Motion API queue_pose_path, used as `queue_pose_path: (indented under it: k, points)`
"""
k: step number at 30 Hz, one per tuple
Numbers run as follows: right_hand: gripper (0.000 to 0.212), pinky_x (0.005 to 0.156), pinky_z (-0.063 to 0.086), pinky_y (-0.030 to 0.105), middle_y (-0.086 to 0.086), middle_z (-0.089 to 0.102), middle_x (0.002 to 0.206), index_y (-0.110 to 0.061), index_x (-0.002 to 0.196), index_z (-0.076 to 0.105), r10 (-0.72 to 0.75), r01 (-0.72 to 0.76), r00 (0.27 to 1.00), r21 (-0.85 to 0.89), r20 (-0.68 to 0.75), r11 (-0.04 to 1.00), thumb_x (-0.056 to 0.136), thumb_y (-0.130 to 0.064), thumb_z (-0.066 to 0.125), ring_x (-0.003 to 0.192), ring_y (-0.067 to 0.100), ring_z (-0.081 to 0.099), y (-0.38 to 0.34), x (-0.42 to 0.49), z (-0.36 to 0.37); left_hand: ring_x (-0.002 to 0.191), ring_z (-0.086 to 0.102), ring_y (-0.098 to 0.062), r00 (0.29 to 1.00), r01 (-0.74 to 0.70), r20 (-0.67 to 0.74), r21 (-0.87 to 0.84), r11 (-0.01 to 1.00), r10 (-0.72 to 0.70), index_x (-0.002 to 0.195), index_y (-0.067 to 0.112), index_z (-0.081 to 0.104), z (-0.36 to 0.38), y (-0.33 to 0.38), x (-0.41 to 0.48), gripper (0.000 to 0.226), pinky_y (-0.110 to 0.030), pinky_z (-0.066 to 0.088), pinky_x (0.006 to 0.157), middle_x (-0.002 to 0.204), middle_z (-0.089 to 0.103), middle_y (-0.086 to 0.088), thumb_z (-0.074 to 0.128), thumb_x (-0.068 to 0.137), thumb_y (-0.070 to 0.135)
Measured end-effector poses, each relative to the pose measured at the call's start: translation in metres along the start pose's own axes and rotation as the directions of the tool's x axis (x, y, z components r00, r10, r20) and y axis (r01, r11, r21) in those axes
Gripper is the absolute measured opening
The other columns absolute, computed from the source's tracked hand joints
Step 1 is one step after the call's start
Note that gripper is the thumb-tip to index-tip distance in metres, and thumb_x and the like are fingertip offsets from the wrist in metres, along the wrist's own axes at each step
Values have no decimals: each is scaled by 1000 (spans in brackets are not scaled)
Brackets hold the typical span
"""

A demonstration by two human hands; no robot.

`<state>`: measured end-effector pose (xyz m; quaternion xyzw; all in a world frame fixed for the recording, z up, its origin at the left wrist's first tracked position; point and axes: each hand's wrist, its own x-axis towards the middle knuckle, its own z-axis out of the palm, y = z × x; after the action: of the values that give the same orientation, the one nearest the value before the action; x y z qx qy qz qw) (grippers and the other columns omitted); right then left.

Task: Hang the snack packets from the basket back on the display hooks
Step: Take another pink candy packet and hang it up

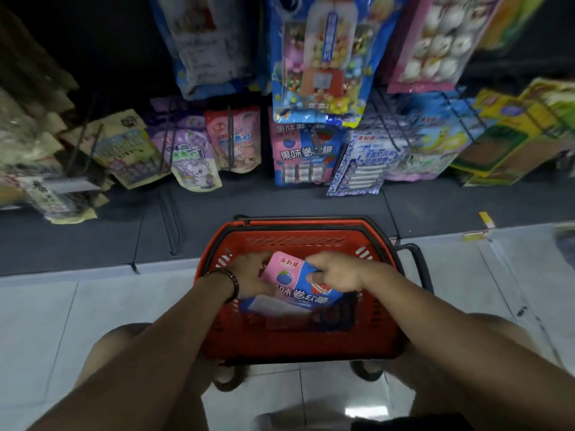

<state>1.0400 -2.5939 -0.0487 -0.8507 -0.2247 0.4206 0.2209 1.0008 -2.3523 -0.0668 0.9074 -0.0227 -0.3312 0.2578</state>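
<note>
Dim shop aisle: pale floor tiles meet a dark base shelf, and above it snack packets hang in crowded rows on black wire hooks. Most of their printing is blurred, and the rows at the far left and right smear into shadow.

A red plastic shopping basket sits on the floor between the person's knees, with its black handle folded down to the right. Both forearms cover much of its inside.

Over the basket, a pink-and-blue snack packet with a blueberry picture is held tilted, and its lower end is lost in the dark of the basket. The left hand, with a dark beaded wristband, grips the packet's left edge, its fingers hidden behind the pack. The right hand pinches the upper right edge with curled fingers.

Other contents below the packet are too dark to identify. A matching pink-and-blue packet hangs on the display straight ahead, beside a blue-and-white patterned packet.
</note>
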Motion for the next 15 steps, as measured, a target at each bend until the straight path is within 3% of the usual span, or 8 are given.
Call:
queue_pose_path:
  k: [3,5,7,9,11,13,15]
  points:
    - [14,78,48,37,2,67,94,-12,99,63,-98,93,993,-85,-59,992,107,-23,59,83,16,56,-25,-34,-25,101,74,-18,998,-45,-44,-101,994,40,120,23,75,-1,9,-21,60,-41,59,92,114,79,1,78,72,59]
    - [15,79,49,38,5,68,93,-11,100,65,-112,101,983,-84,-147,991,106,-24,61,82,18,57,-33,-54,-34,98,75,-12,987,-99,-147,-283,954,59,114,24,79,1,16,-42,46,-42,59,92,111,80,7,78,79,54]
    - [14,78,50,38,3,70,87,-17,94,68,-109,116,945,2,-309,993,102,-29,67,79,18,61,-35,-71,-40,99,76,-11,965,-164,-260,-465,870,43,110,24,80,1,27,-63,33,-44,60,94,108,80,10,81,84,45]
    - [13,85,52,39,-6,72,89,-27,89,68,-42,188,848,226,-528,956,94,-31,79,87,15,67,-34,-83,-40,100,77,-14,941,-225,-338,-611,759,7,107,23,80,-3,42,-84,21,-45,60,96,107,81,8,82,88,33]
    - [25,97,57,43,-5,75,106,-27,100,69,102,315,761,503,-640,805,85,-25,89,104,16,72,-34,-95,-33,102,77,-19,925,-281,-380,-704,653,-12,106,21,79,-8,57,-103,16,-43,60,95,107,81,4,79,91,19]
    - [42,102,59,54,6,79,117,-17,117,70,167,372,794,685,-584,627,81,-18,91,110,27,76,-34,-107,-22,103,77,-24,915,-322,-403,-758,568,-19,108,19,77,-11,70,-121,17,-41,62,91,108,81,0,76,92,12]
    - [37,104,55,64,12,79,119,-12,121,72,113,346,875,771,-471,535,87,-13,85,113,38,75,-34,-118,-5,103,77,-28,905,-349,-424,-784,513,-33,109,17,76,-11,79,-135,17,-44,62,90,109,81,-5,75,92,12]
